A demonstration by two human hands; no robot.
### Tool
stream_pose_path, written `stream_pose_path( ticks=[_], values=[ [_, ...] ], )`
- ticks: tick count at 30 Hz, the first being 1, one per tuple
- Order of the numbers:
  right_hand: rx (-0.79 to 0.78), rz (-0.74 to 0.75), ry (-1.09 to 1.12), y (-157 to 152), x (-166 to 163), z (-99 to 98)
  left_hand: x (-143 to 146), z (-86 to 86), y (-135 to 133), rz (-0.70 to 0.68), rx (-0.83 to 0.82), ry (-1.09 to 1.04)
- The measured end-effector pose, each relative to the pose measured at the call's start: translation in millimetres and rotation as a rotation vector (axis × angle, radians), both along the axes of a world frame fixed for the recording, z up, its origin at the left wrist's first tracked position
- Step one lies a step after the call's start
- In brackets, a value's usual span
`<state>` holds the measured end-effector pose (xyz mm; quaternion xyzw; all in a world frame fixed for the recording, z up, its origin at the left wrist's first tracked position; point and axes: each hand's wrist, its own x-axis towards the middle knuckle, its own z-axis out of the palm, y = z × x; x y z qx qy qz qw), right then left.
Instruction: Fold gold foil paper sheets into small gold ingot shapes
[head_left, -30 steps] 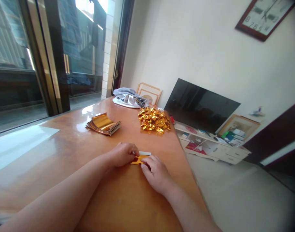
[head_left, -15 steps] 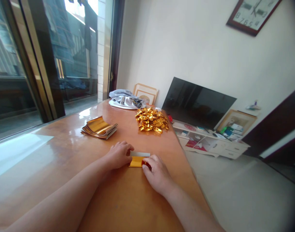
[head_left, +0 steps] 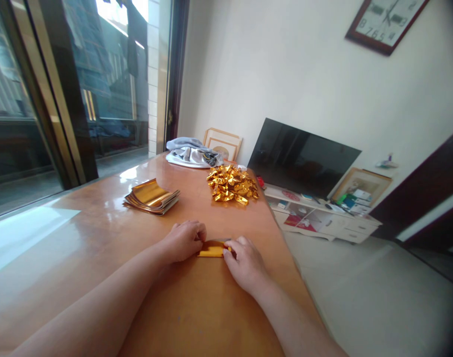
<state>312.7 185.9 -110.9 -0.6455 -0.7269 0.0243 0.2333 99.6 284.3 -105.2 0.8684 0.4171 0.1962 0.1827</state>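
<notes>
A sheet of gold foil paper (head_left: 212, 249), partly folded, lies on the table between my two hands. My left hand (head_left: 186, 240) pinches its left end, fingers curled and thumb low. At the other end, my right hand (head_left: 244, 259) has its thumb and forefinger closed on the paper. Only a thin strip of the paper's pale back shows along the far edge. Beyond my left hand sits a stack of gold foil sheets (head_left: 152, 196) with curled edges. Farther off to the right is a heap of folded gold foil pieces (head_left: 233, 184).
The glossy wooden table (head_left: 197, 317) has its right edge close to my right forearm. Bundled grey cloth (head_left: 191, 153) lies at the far end. A television (head_left: 304, 156) stands on a low white cabinet (head_left: 326, 223) beyond. Glass sliding doors are on the left.
The far edge of the gold foil paper has come over toward me, so its wide pale strip has shrunk to a sliver. My right hand has shifted slightly right.
</notes>
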Motion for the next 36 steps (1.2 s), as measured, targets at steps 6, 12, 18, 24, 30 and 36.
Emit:
stream_pose_path(
  ticks=[6, 12, 18, 24, 30, 36],
  values=[
    [0.037, -0.067, 0.137, 9.1, 11.7, -8.2, -1.2, 2.6, -0.2, -0.054, 0.014, -0.006],
    [0.141, -0.054, 0.134, 12.8, 18.0, -11.5, -3.1, 6.8, -0.1, -0.078, 0.011, 0.038],
    [0.154, 0.041, 0.086, 11.8, 17.4, -7.0, -4.8, 8.1, -3.3, -0.098, 0.036, 0.051],
    [0.128, 0.009, 0.12, 19.2, 18.0, -14.3, -0.6, 6.9, -3.7, -0.074, 0.075, 0.053],
    [0.111, -0.051, 0.108, 22.1, 18.6, -18.6, 4.1, -1.9, -1.9, 0.002, 0.07, 0.006],
    [0.08, -0.041, 0.082, 21.5, 18.3, -15.8, 4.3, -1.5, -0.3, 0.02, 0.017, 0.055]
  ],
)
